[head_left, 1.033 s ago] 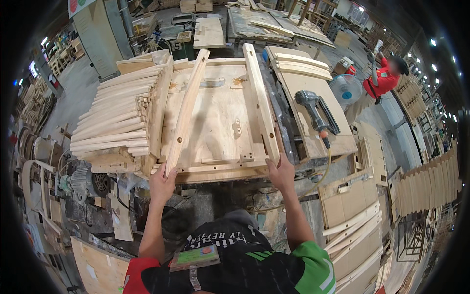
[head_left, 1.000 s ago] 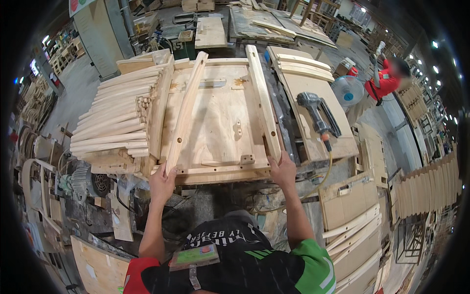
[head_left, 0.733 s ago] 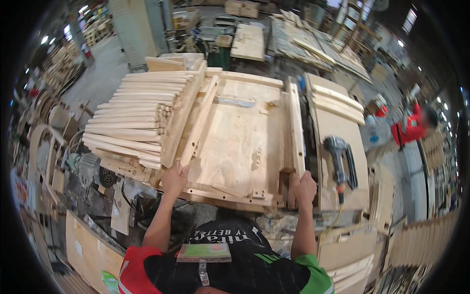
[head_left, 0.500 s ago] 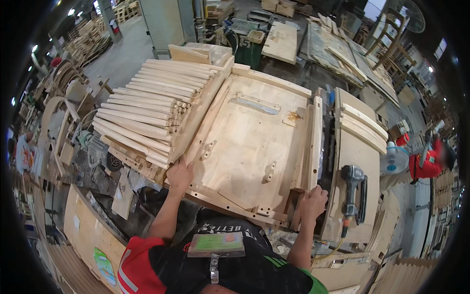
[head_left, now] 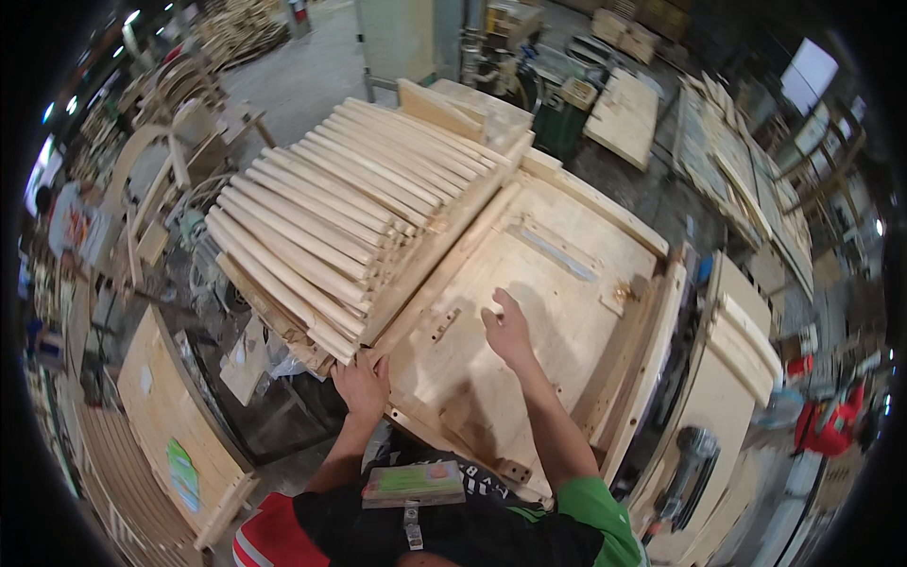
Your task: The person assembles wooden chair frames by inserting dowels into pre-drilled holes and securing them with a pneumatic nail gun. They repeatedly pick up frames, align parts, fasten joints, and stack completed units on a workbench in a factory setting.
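My left hand (head_left: pixel 363 386) is at the near corner where a thick wooden rail (head_left: pixel 444 248) meets the pile of wooden spindles (head_left: pixel 307 227). Its fingers are bent against the wood, and what they grip is hidden. Over the shallow plywood-bottomed wooden frame (head_left: pixel 590 222) hovers my right hand (head_left: pixel 507 331), with nothing in it and its fingers apart. Inside the frame are a slotted wooden strip (head_left: pixel 555 248), a small drilled block (head_left: pixel 446 324) and a dark brown stain. A long drilled rail (head_left: pixel 652 373) runs along its right side.
To the right, a power drill (head_left: pixel 688 472) lies on a board beside curved wooden slats (head_left: pixel 742 350). A panel (head_left: pixel 175 416) leans at lower left. One person in red (head_left: pixel 831 420) is at far right, another in a light shirt (head_left: pixel 80 222) at far left.
My right hand has let go of the frame's right near corner and moved left over the plywood. My left hand stays by the spindles' near corner. The whole view has turned.
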The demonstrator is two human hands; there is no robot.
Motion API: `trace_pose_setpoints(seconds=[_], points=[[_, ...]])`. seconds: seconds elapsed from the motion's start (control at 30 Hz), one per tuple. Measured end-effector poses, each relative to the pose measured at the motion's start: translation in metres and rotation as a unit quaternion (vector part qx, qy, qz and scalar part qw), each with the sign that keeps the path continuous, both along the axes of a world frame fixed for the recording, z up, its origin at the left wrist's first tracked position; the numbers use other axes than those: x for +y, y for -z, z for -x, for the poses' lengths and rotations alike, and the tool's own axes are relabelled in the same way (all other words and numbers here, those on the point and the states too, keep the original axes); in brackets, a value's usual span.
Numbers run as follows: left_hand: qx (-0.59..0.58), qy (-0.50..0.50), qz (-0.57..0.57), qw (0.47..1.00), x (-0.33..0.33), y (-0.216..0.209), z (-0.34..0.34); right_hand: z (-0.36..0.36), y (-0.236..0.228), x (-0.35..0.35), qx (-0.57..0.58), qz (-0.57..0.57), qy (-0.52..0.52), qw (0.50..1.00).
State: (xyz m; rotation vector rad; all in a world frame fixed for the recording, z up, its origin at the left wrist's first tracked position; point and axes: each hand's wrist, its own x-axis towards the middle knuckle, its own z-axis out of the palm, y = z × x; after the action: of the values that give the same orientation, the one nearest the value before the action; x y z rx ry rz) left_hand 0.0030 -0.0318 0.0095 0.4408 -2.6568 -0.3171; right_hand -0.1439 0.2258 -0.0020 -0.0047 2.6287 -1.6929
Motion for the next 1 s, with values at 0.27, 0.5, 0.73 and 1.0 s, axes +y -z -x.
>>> trace_pose_setpoints(seconds=[0.27,0.5,0.73,1.0], points=[[0.054,-0.021,0.003,0.998,0.001,0.007,-0.005,0.1,0.008,-0.094,-0.065,-0.289,-0.13,0.946],[0.053,0.007,-0.013,0.998,-0.003,0.008,-0.013,0.052,-0.057,-0.071,0.075,0.03,-0.091,0.993],[0.082,0.036,-0.029,0.996,0.011,-0.014,-0.016,0.024,-0.179,-0.144,0.2,-0.142,-0.246,0.938],[0.129,0.155,-0.156,0.967,0.032,-0.036,-0.015,0.04,-0.159,-0.145,0.102,-0.064,-0.241,0.963]])
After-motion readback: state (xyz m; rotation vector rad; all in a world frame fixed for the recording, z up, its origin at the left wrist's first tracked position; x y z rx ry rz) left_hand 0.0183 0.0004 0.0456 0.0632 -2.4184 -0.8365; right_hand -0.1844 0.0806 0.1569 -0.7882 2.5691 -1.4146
